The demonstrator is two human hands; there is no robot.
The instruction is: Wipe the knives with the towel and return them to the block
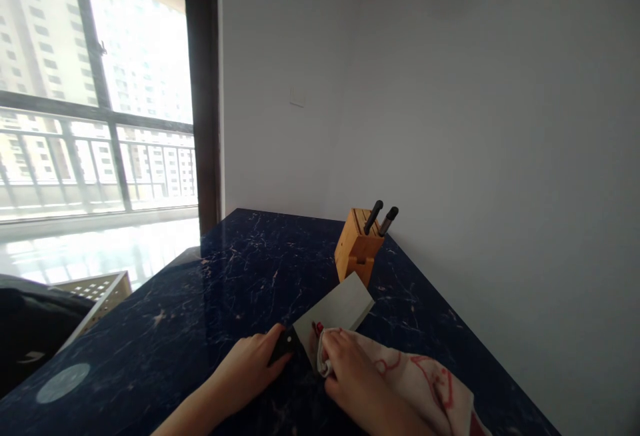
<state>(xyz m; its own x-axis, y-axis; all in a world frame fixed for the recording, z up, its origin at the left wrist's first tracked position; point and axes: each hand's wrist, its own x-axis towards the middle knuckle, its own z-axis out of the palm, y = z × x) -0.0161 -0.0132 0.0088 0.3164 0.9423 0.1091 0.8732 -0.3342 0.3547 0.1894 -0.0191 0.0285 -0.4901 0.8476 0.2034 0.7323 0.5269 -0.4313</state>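
A cleaver with a wide grey blade (336,313) lies flat on the dark blue marbled counter (240,276), its tip pointing toward a wooden knife block (356,247). My left hand (250,368) is closed round the cleaver's black handle. My right hand (353,376) grips a white cloth with red print (425,379) and presses a bunched part of it against the blade near the handle. The rest of the cloth trails off to the right along the counter.
The knife block stands close to the white wall (450,123) with two black handles sticking out. A window (95,89) and dark frame (203,89) are at the left. Beside the counter's left edge are a perforated white basket (100,293) and a dark object (30,329).
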